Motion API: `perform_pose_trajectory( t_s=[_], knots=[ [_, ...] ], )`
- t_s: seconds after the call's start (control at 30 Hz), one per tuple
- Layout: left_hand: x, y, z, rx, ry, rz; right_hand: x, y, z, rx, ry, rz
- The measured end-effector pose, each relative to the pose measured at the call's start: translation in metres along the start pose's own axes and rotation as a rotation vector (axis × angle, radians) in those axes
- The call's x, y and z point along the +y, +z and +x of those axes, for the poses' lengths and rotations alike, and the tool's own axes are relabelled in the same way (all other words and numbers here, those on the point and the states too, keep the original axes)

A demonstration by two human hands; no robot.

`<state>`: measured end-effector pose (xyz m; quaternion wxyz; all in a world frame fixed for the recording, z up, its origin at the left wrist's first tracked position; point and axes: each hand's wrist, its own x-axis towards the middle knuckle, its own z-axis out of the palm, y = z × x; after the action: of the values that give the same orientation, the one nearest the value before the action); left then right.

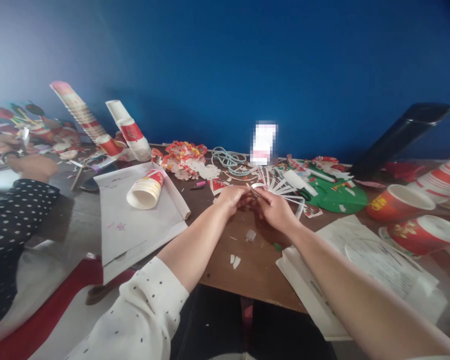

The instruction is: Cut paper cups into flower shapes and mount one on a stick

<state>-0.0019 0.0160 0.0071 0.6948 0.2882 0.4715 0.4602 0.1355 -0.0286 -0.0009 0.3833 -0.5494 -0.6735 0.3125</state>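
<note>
Over the brown table [225, 275], my left hand [233, 197] and my right hand [275, 206] meet with their fingers pinched together. Between them is a paper cup cut into strips [279, 186]; its white strips fan out behind my right hand. The exact spot where each hand grips it is partly hidden by the fingers. Small white paper scraps [236, 262] and a small translucent lump [250, 235] lie below my hands. Just left of my left hand are a red-and-white paper piece [218, 185] and a pink-capped pen [198, 185].
A paper cup [146, 192] lies on white sheets [135, 235] to the left. Stacked cups [86, 120] lean behind. Pale blue cord [230, 159], a green disc [341, 195], papers [378, 250] and red cups [401, 202] surround the hands. At far left, another person's hands [33, 162] hold scissors.
</note>
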Motion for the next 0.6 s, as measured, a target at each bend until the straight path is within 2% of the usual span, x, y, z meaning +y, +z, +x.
perform_pose_trajectory(
  t_s=[0.1, 0.2, 0.4, 0.6],
  knots=[
    [0.0, 0.002, 0.001, 0.03, -0.001, -0.01, -0.001, 0.001, 0.0, 0.002, -0.02, -0.012],
    [0.0, 0.004, 0.002, 0.049, -0.004, -0.001, -0.002, 0.001, 0.001, -0.028, 0.035, 0.083],
    [0.0, 0.006, 0.001, 0.092, -0.025, 0.017, -0.002, 0.004, 0.002, -0.097, 0.295, 0.487],
    [0.001, 0.005, 0.002, 0.131, -0.054, 0.12, -0.014, 0.005, 0.0, -0.084, 0.536, 0.874]
  ],
)
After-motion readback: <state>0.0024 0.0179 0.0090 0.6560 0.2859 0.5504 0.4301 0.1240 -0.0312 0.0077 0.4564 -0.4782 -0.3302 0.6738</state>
